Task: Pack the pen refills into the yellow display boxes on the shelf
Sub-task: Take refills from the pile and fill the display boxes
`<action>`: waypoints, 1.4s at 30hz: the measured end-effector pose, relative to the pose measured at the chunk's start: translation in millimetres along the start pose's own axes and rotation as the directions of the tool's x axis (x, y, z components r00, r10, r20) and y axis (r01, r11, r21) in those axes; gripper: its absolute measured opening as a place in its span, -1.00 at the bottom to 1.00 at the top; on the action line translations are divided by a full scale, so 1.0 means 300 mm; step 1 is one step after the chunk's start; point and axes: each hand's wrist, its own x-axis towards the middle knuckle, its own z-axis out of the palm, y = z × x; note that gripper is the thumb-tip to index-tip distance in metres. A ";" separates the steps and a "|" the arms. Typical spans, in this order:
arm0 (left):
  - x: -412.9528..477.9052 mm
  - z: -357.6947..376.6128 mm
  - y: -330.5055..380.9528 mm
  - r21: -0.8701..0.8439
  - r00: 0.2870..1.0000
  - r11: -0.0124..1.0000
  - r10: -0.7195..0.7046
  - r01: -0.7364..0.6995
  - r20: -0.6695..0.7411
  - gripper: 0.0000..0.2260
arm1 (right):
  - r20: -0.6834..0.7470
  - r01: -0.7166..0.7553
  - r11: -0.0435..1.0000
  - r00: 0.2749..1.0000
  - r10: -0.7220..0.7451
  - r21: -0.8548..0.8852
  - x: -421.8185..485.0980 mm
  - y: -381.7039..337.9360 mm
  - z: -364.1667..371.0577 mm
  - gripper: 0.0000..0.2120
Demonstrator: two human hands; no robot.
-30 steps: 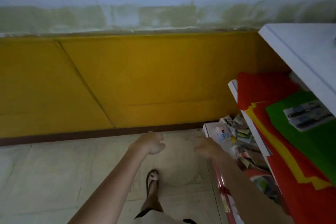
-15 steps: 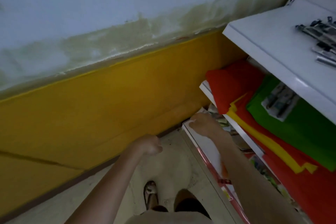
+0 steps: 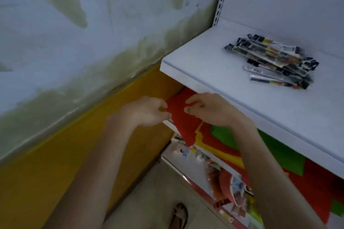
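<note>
Underfoot, at six o'clock, a sandalled foot (image 3: 179,217) stands on the pale floor. Above it, both forearms reach forward to the corner of the shelving.

The left hand (image 3: 147,112) has its fingers curled, the tips pinching the near edge of a red sheet (image 3: 183,124). The right hand (image 3: 210,111), at three o'clock of the left, is likewise curled, with thumb and forefinger closed on the same sheet. Blur softens both grips, so the pinch is a judgement, not a certainty. The sheet juts from the lower shelf, lying on top of green sheets (image 3: 279,152).

Beyond, at two o'clock of the hands, the white upper shelf (image 3: 232,87) carries the pen refills (image 3: 273,59) in a loose heap of packets, well apart from either hand. No yellow display boxes are in view. Farthest, at nine o'clock, a yellow wall panel (image 3: 83,150) runs beneath stained plaster.

Assessment: packing has not begun, and the hands are occupied with the sheet. The next move calls for letting go of the sheet, finding a box, and reaching up towards two o'clock for the refills.
</note>
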 end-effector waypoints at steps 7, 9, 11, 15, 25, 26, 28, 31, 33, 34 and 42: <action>0.122 -0.174 0.207 -0.207 0.887 0.890 0.329 -0.406 -0.324 -0.77 | -0.487 -0.027 0.986 0.867 0.104 0.162 0.007 0.203 -0.319 -0.80; 0.187 -0.173 0.247 -0.221 0.868 0.861 0.379 -0.458 -0.322 -0.79 | -0.539 -0.111 0.979 0.821 0.189 0.173 0.002 0.294 -0.345 -0.83; 0.259 -0.169 0.287 -0.231 0.856 0.839 0.418 -0.492 -0.305 -0.81 | -0.590 -0.204 0.963 0.761 0.270 0.177 0.003 0.375 -0.356 -0.79; 0.391 -0.160 0.359 -0.249 0.847 0.812 0.481 -0.528 -0.228 -0.83 | -0.558 -0.324 0.940 0.762 0.328 0.111 0.011 0.453 -0.342 -0.68; 0.605 -0.165 0.513 -0.101 0.719 0.712 0.685 -0.695 -0.120 -0.71 | -0.685 -0.124 0.981 0.703 0.194 0.151 0.031 0.375 -0.310 -0.69; 0.610 -0.153 0.528 -0.035 0.711 0.712 0.696 -0.701 -0.100 -0.64 | -0.763 -0.159 0.967 0.595 0.254 0.198 0.021 0.389 -0.315 -0.70; 0.620 -0.118 0.557 0.142 0.697 0.696 0.715 -0.704 -0.050 -0.52 | -0.824 -0.321 0.909 0.413 0.387 0.266 -0.004 0.429 -0.326 -0.75; 0.637 -0.078 0.590 0.327 0.656 0.623 0.755 -0.711 -0.014 -0.51 | -0.672 -0.595 0.748 0.428 0.604 0.294 -0.031 0.476 -0.322 -0.65; 0.646 -0.075 0.608 0.325 0.631 0.593 0.776 -0.737 0.015 -0.57 | -0.584 -0.627 0.716 0.470 0.662 0.307 -0.041 0.481 -0.322 -0.62; 0.647 -0.078 0.615 0.307 0.619 0.582 0.785 -0.753 0.031 -0.61 | -0.585 -0.609 0.728 0.480 0.653 0.314 -0.043 0.479 -0.325 -0.65; 0.631 -0.066 0.610 0.273 0.582 0.545 0.810 -0.793 0.074 -0.58 | -0.652 -0.264 0.802 0.474 0.591 0.536 -0.001 0.417 -0.311 -0.87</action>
